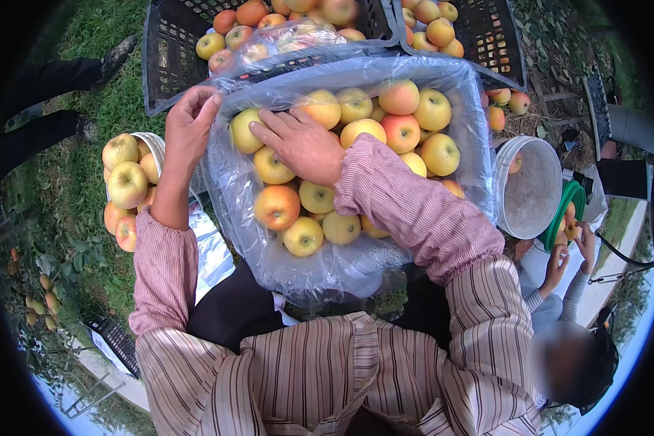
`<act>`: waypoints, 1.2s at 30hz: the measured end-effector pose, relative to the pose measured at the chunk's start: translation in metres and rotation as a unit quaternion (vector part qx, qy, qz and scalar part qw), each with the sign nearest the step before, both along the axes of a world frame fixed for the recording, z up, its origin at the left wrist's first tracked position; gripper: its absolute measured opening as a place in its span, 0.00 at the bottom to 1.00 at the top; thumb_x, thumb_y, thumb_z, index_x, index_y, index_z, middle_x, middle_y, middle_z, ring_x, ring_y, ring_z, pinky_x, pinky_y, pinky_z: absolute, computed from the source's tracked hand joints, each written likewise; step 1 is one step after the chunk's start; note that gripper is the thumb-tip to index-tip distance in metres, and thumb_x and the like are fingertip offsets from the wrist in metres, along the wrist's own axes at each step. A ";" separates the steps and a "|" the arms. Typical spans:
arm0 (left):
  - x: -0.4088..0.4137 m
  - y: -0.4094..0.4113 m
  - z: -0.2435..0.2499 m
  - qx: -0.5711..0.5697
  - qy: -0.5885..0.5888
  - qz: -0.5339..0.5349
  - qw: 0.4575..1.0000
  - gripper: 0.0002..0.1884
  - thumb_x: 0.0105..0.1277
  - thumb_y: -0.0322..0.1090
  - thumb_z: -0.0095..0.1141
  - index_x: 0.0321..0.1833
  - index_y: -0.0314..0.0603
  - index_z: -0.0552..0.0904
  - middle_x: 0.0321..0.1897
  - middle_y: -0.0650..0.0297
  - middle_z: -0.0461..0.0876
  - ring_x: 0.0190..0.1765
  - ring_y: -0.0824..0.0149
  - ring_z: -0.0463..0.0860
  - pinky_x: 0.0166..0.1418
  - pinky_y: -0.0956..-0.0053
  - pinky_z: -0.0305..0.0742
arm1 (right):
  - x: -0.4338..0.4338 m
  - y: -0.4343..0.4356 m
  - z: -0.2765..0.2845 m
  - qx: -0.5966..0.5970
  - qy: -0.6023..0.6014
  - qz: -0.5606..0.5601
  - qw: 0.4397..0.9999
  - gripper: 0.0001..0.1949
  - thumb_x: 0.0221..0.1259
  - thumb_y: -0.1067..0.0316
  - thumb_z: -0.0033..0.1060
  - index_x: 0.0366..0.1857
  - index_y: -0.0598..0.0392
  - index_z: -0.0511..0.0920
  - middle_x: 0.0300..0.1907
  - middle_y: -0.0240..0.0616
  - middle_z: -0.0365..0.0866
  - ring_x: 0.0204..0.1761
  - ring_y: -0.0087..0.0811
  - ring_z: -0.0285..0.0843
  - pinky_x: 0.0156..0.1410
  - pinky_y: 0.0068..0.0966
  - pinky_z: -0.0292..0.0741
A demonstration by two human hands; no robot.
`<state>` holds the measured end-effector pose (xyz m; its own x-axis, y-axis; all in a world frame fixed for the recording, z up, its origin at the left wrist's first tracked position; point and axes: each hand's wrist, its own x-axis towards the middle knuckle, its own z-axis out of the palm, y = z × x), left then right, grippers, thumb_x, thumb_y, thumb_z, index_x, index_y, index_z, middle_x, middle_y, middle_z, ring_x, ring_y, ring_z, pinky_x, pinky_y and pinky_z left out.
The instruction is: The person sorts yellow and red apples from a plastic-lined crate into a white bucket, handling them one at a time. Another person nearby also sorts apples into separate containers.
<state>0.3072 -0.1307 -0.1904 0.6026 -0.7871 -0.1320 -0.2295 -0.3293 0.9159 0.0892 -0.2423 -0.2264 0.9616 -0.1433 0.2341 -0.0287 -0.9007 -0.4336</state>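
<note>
In front of me is a crate lined with clear plastic film (327, 272), filled with yellow and red-blushed apples (277, 207). At the crate's far left corner, my left hand (192, 122) pinches the edge of the liner between thumb and fingers. My right hand (304, 143) lies palm down over the fruit, its fingertips touching a yellow apple (246, 131) in that same corner. Its fingers are slightly spread and grip nothing I can see; the palm side is hidden.
Black plastic crates (169, 60) of apples adjoin the far side. On the left is a full bucket of apples (128, 185); on the right, a white bucket (528, 188) with an apple inside. Another person's hands (569, 259) reach into a green-rimmed bucket (557, 237).
</note>
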 end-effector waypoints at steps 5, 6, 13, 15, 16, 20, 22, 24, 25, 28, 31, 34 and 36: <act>-0.012 -0.010 0.015 -0.055 -0.039 -0.028 0.997 0.19 0.76 0.35 0.62 0.66 0.37 0.79 0.52 0.63 0.84 0.54 0.69 0.83 0.60 0.73 0.78 | -0.009 -0.038 0.022 0.223 0.034 0.089 0.970 0.28 0.71 0.62 0.61 0.74 0.51 0.68 0.66 0.51 0.78 0.65 0.53 0.77 0.72 0.45 0.71; -0.005 0.000 0.019 -0.053 -0.101 -0.019 0.993 0.22 0.75 0.36 0.62 0.69 0.38 0.77 0.59 0.60 0.81 0.61 0.65 0.81 0.65 0.70 0.76 | -0.019 -0.048 0.053 0.251 0.061 0.056 0.965 0.27 0.74 0.62 0.59 0.74 0.52 0.68 0.60 0.54 0.82 0.61 0.56 0.80 0.68 0.46 0.75; 0.003 0.040 0.063 -0.071 -0.210 -0.002 0.975 0.18 0.77 0.30 0.57 0.67 0.35 0.78 0.64 0.56 0.80 0.67 0.64 0.78 0.71 0.69 0.71 | -0.200 -0.122 0.126 0.268 0.044 -0.207 0.940 0.18 0.81 0.64 0.54 0.68 0.57 0.77 0.56 0.39 0.86 0.60 0.30 0.83 0.67 0.28 0.78; -0.026 0.029 0.086 -0.071 -0.249 -0.100 0.961 0.15 0.74 0.28 0.60 0.61 0.35 0.83 0.58 0.57 0.84 0.61 0.63 0.82 0.66 0.69 0.76 | -0.257 -0.109 0.132 0.349 -0.044 -0.305 0.885 0.18 0.81 0.65 0.54 0.67 0.60 0.77 0.55 0.39 0.86 0.57 0.29 0.83 0.64 0.27 0.78; -0.053 0.016 0.100 -0.062 -0.247 -0.166 0.953 0.13 0.71 0.25 0.61 0.56 0.35 0.84 0.54 0.55 0.85 0.56 0.62 0.85 0.62 0.68 0.77 | -0.283 -0.101 0.128 0.381 -0.093 -0.339 0.855 0.17 0.80 0.67 0.54 0.65 0.62 0.78 0.54 0.39 0.86 0.56 0.27 0.83 0.62 0.26 0.79; -0.139 -0.013 0.102 0.021 -0.127 -0.476 0.870 0.26 0.66 0.31 0.65 0.68 0.38 0.76 0.66 0.49 0.77 0.69 0.46 0.77 0.73 0.60 0.71 | -0.355 -0.046 0.119 0.380 -0.094 -0.461 0.796 0.15 0.79 0.67 0.56 0.62 0.62 0.80 0.50 0.39 0.87 0.53 0.26 0.84 0.60 0.25 0.79; -0.169 -0.011 0.080 0.074 -0.102 -0.543 0.831 0.39 0.63 0.37 0.70 0.77 0.40 0.67 0.73 0.47 0.70 0.75 0.44 0.70 0.78 0.58 0.66 | -0.367 -0.025 0.118 0.364 -0.097 -0.504 0.777 0.14 0.78 0.67 0.57 0.59 0.62 0.82 0.46 0.37 0.88 0.50 0.25 0.84 0.57 0.24 0.79; -0.192 -0.005 0.051 0.071 -0.088 -0.592 0.798 0.46 0.59 0.40 0.74 0.78 0.36 0.63 0.75 0.46 0.69 0.76 0.42 0.69 0.79 0.56 0.65 | -0.381 -0.023 0.117 0.348 -0.099 -0.534 0.764 0.13 0.76 0.68 0.59 0.57 0.62 0.83 0.45 0.35 0.88 0.48 0.22 0.84 0.55 0.22 0.78; -0.206 0.000 0.046 0.105 -0.034 -0.603 0.790 0.47 0.60 0.40 0.74 0.79 0.36 0.62 0.75 0.45 0.68 0.76 0.42 0.69 0.79 0.57 0.64 | -0.390 -0.027 0.112 0.337 -0.098 -0.545 0.762 0.13 0.75 0.68 0.60 0.56 0.62 0.83 0.43 0.35 0.89 0.46 0.22 0.84 0.54 0.23 0.78; -0.243 0.007 0.042 0.107 0.094 -0.672 0.727 0.42 0.63 0.39 0.72 0.78 0.40 0.65 0.76 0.43 0.66 0.76 0.42 0.68 0.80 0.58 0.63 | -0.423 -0.048 0.102 0.262 -0.030 -0.589 0.764 0.14 0.73 0.65 0.62 0.55 0.59 0.83 0.45 0.43 0.90 0.47 0.31 0.87 0.55 0.27 0.80; -0.268 0.007 0.067 0.037 -0.089 -0.790 0.605 0.37 0.60 0.39 0.73 0.73 0.45 0.75 0.81 0.55 0.59 0.81 0.48 0.61 0.81 0.49 0.60 | -0.455 -0.081 0.092 0.207 0.070 -0.613 0.759 0.17 0.71 0.59 0.62 0.55 0.58 0.84 0.49 0.49 0.89 0.50 0.40 0.89 0.57 0.34 0.80; -0.282 0.010 0.082 0.084 -0.177 -0.803 0.563 0.29 0.65 0.40 0.67 0.70 0.47 0.79 0.81 0.59 0.62 0.83 0.51 0.59 0.80 0.47 0.59 | -0.461 -0.128 0.057 0.170 0.220 -0.610 0.742 0.20 0.69 0.54 0.62 0.55 0.57 0.85 0.50 0.51 0.89 0.54 0.47 0.87 0.59 0.39 0.80; -0.286 0.018 0.072 -0.010 -0.240 -0.816 0.526 0.24 0.69 0.39 0.60 0.68 0.48 0.80 0.80 0.59 0.63 0.82 0.53 0.59 0.81 0.48 0.58 | -0.450 -0.154 0.044 0.176 0.331 -0.583 0.721 0.21 0.67 0.52 0.63 0.56 0.56 0.85 0.49 0.51 0.89 0.53 0.47 0.87 0.60 0.41 0.79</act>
<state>0.0212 -0.1125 -0.1182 -0.9170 -0.3062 -0.2556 -0.3984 0.6738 0.6223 -0.3611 -0.3961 -0.1827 0.0238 -0.8831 -0.4685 -0.9828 0.0653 -0.1730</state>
